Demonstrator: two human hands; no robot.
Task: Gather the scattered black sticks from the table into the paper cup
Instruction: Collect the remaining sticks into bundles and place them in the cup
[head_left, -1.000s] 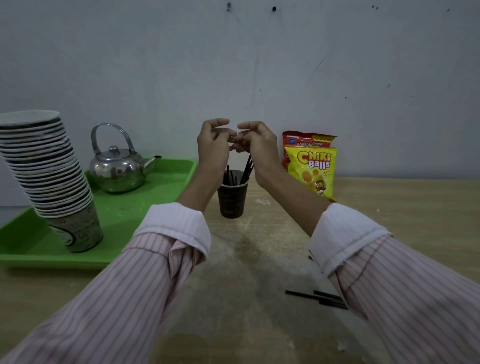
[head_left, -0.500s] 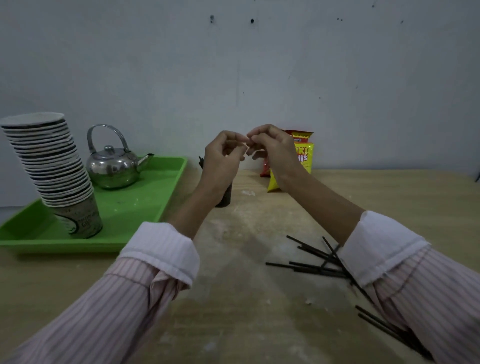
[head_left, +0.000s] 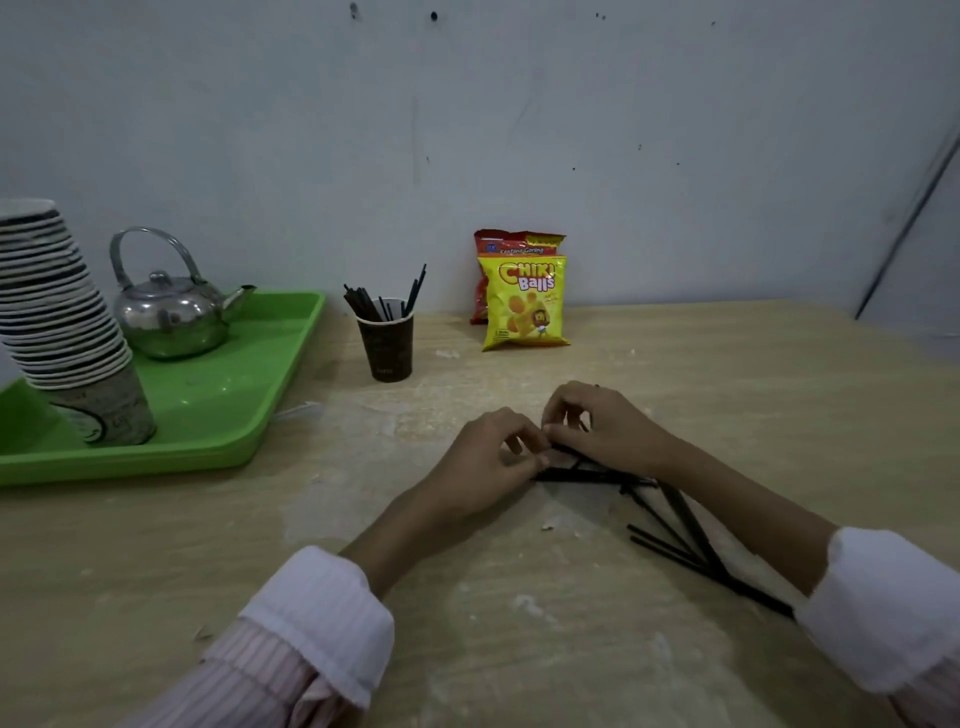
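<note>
Both hands down on the wooden surface (head_left: 727, 395), meeting at the near-left end of the scattered black sticks (head_left: 670, 525). Left hand (head_left: 488, 462) curled, fingertips pressed together at the stick ends – looks like a pinch on one or two sticks, exact count hidden by the fingers. Right hand (head_left: 597, 426) arched over the same spot, fingers bent down onto the pile; whether actually gripping or just corralling, cannot tell.

Loose sticks fan out from the hands toward the near right, long axes running diagonally down-right, some crossing each other, far ends passing under the right forearm toward the white cuff (head_left: 883, 608). A couple lie nearly left-right just under the left fingertips.

Paper cup (head_left: 387, 345) upright, dark brown, well apart from the hands – up and to the left of them, toward the wall. Already holds a bunch of sticks leaning against the rim. Left hand nearer to the cup; path from the hands to the cup looks bare.

Around: green tray (head_left: 270, 395) left of the cup, carrying a steel kettle (head_left: 166, 312) and a tilted stack of paper cups (head_left: 62, 322). Chiki Balls snack bag (head_left: 524, 301) standing right of the cup against the wall, a red packet (head_left: 511, 244) behind it. Neither sits in the likely carry line.

Judgement: partway through, next move probably bunching the sticks parallel before lifting; crossed sticks may snag or drop.
</note>
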